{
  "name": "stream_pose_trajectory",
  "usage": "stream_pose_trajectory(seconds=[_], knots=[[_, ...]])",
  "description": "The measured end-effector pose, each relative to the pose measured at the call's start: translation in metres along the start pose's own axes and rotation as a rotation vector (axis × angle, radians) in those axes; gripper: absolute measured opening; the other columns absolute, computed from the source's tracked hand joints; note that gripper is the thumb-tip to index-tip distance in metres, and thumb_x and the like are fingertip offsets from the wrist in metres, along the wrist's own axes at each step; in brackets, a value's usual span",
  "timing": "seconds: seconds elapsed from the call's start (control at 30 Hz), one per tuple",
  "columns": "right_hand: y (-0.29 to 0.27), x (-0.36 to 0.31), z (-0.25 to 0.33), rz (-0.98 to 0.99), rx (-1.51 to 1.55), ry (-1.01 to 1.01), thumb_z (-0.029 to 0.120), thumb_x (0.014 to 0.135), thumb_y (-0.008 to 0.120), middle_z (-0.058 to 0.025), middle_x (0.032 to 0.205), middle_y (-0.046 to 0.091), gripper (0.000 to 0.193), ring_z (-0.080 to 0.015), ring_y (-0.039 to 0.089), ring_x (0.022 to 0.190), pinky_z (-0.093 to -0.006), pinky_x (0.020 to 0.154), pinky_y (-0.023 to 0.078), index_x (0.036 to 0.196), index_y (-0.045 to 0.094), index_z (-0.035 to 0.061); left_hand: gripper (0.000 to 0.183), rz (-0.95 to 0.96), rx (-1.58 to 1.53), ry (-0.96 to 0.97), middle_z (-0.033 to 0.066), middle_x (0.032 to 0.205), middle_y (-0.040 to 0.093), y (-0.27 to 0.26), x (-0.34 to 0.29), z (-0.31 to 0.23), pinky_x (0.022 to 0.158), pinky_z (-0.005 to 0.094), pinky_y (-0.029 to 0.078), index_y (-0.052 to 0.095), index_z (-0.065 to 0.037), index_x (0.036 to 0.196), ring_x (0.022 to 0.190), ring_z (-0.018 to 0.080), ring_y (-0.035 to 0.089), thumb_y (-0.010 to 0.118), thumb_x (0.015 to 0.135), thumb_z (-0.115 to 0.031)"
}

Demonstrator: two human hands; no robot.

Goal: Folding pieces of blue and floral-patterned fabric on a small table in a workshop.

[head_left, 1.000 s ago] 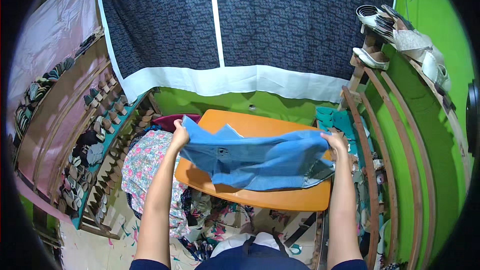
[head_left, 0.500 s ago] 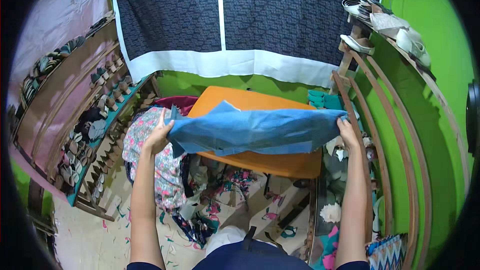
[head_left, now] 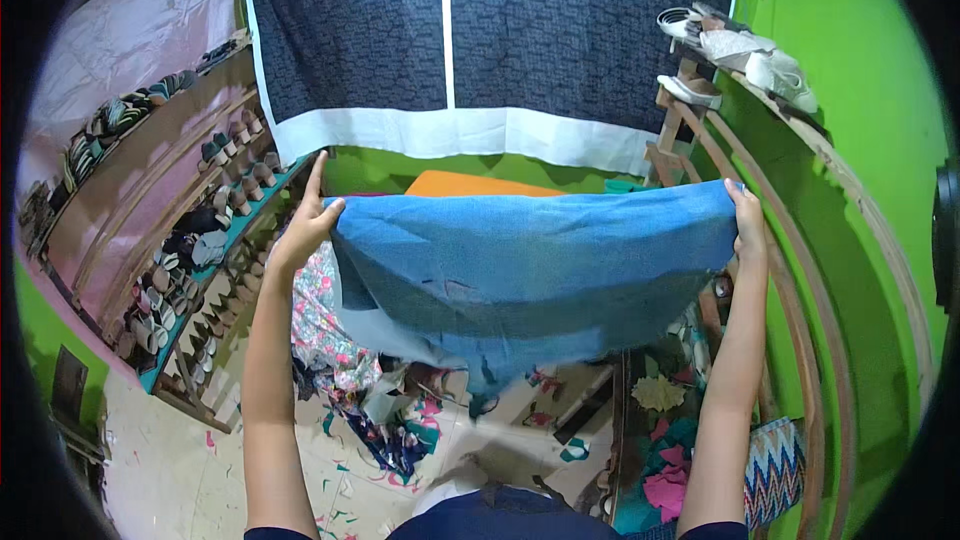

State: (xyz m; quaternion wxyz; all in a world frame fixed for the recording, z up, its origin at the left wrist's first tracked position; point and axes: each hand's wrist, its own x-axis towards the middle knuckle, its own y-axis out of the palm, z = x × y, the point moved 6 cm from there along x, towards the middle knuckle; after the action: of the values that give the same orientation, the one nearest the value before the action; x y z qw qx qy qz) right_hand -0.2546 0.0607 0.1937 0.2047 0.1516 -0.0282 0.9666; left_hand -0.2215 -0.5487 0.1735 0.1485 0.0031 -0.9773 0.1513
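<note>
A piece of blue denim cloth [head_left: 540,260] is stretched between my two hands, its top edge taut and its lower part hanging down, ragged at the bottom. My left hand [head_left: 308,225] pinches the cloth's upper left corner, with the index finger pointing up. At the upper right corner, my right hand [head_left: 746,220] grips the cloth between thumb and fingers. Behind the denim, an orange tabletop [head_left: 480,183] shows only along its far edge; the rest is hidden. Floral fabric [head_left: 315,305] hangs beside the cloth, below my left hand.
Shoe racks [head_left: 215,260] with several rows of shoes stand on the left. Wooden rails [head_left: 800,270] and a shelf with white shoes [head_left: 780,78] run along the green wall at right. Fabric scraps [head_left: 410,430] litter the tiled floor. A zigzag-patterned cloth [head_left: 775,470] lies at lower right.
Both hands have risen and moved farther apart, spreading the denim. The cloth now hangs lower and covers most of the orange tabletop. The view has shifted slightly.
</note>
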Motion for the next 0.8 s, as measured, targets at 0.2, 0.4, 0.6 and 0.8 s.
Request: stream_pose_trajectory(seconds=[0.2,0.4,0.6,0.8], knots=[[-0.001,0.004,-0.024,-0.017,-0.064,0.093,0.021,0.083,0.051,-0.0017,0.069,0.054,0.018,-0.0119,0.050,0.062,-0.0272,0.061,0.041,0.073,0.055,0.0056,0.056,0.023,0.208,-0.224,0.0180,0.133,0.031,-0.006,0.024,0.049,0.098,0.0314,0.026,0.017,-0.004,0.135,0.120,0.0252,0.033,0.044,0.086,-0.014],[0.026,-0.010,-0.072,0.235,0.019,0.225,0.016,0.083,0.049,-0.0060,0.069,0.057,0.016,-0.0149,0.056,0.060,-0.0289,0.054,0.046,0.078,0.055,0.0013,0.076,0.221,0.483,-0.469,0.0232,0.127,0.039,-0.009,0.023,0.076,0.093,0.0342,0.035,0.034,0.003,0.126,0.117,0.0294,0.040,0.056,0.076,-0.050],[0.004,0.002,-0.078,-0.170,-0.445,-0.113,0.008,0.084,0.048,-0.0080,0.092,0.049,0.010,-0.0102,0.046,0.081,-0.0249,0.069,0.038,0.092,0.050,0.0024,0.053,0.503,0.745,-0.221,0.0192,0.114,0.052,0.034,0.040,0.064,0.086,0.0344,0.040,0.042,0.000,0.120,0.103,0.0294,0.051,0.045,0.087,-0.041],[0.016,0.010,-0.088,-0.045,-0.019,0.027,0.006,0.085,0.045,-0.0014,0.082,0.054,0.016,-0.0085,0.048,0.074,-0.0219,0.071,0.038,0.095,0.056,0.0024,0.042,0.515,0.123,-0.190,0.0026,0.082,0.058,0.032,0.066,0.095,0.075,0.0269,0.041,0.062,0.000,0.083,0.079,0.0109,0.050,0.043,0.090,-0.036]])
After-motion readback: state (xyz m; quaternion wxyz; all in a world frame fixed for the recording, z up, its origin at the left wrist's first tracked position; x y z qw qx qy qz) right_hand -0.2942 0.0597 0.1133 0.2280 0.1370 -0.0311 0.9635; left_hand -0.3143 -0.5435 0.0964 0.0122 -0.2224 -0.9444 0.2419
